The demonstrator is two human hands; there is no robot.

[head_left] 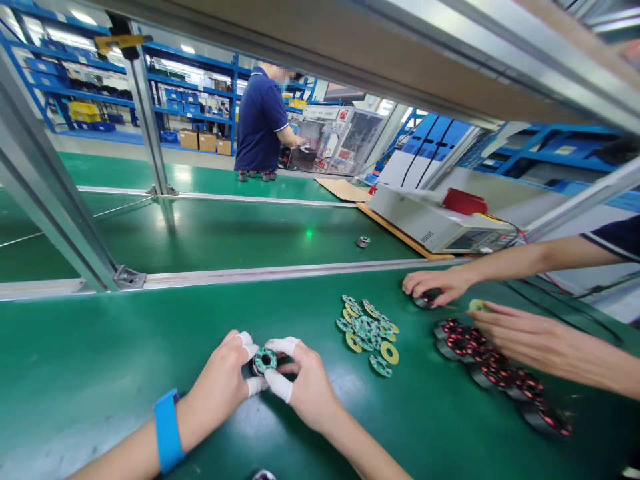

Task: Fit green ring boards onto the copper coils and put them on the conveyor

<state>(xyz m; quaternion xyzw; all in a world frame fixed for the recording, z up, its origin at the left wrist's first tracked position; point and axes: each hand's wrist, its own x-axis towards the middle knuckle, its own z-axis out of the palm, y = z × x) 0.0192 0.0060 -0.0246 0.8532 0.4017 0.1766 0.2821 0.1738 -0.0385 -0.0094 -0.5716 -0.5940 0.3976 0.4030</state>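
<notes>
My left hand, with a blue strap at its wrist, is closed around a dark round motor part, mostly hidden by my fingers. On top of that part sits a green ring-shaped circuit board, face up. My right hand is closed on the board's right rim with thumb and forefinger, its other fingers curled behind. White finger cots cover several fingertips on both hands. To the right lies a loose pile of green and yellow ring-shaped circuit boards. Another round part is cut off at the bottom edge.
At right, a co-worker's hand covers a motor part; their other hand is above a row of copper-wound motor stators. A metal rail crosses the green table. Beyond stand a lone part, an instrument and another person.
</notes>
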